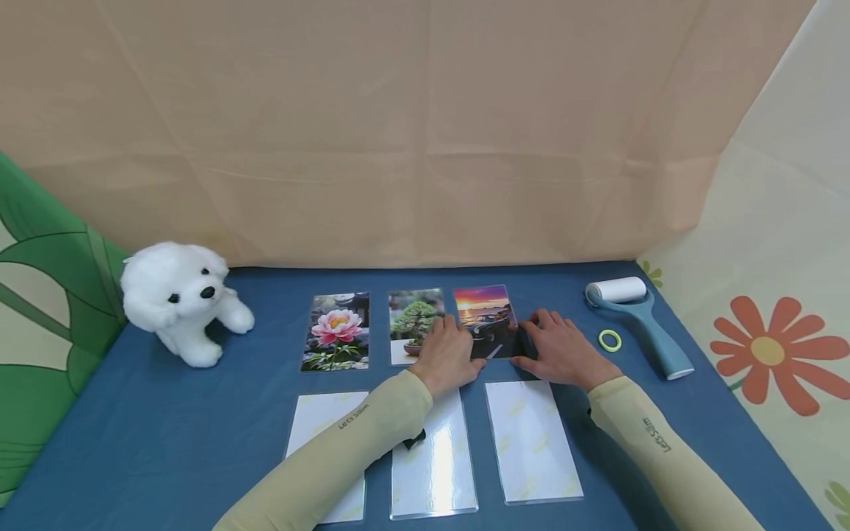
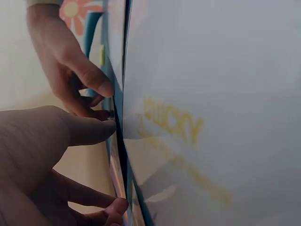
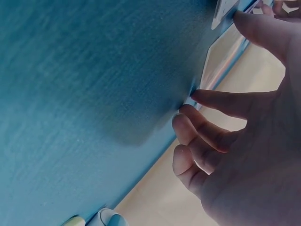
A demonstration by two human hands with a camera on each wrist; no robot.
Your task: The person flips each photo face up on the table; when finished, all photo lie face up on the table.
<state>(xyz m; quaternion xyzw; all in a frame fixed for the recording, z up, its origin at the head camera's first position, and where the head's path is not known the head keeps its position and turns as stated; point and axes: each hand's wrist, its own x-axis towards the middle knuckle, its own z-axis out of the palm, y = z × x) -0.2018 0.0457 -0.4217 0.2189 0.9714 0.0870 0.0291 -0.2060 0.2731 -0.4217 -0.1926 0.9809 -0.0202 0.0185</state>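
Note:
A sunset photo card (image 1: 483, 317) showing a beach and dark rocks lies in the back row on the blue cloth. My left hand (image 1: 446, 355) is at its lower left side, thumb and fingers spread apart and reaching down to the card's edge. At the right side of this card my right hand (image 1: 561, 350) rests its fingertips on the cloth; thumb and index finger stand apart in the right wrist view. The bonsai photo card (image 1: 415, 324) is partly covered by my left hand. Further left lies a peony photo card (image 1: 336, 332).
Three white glossy cards lie in front: a left one (image 1: 319, 413), a middle one (image 1: 434, 472) and a right one (image 1: 533, 442). A white plush dog (image 1: 179, 302) sits at the left. At right are a blue-handled lint roller (image 1: 654, 332) and a yellow-green ring (image 1: 609, 340).

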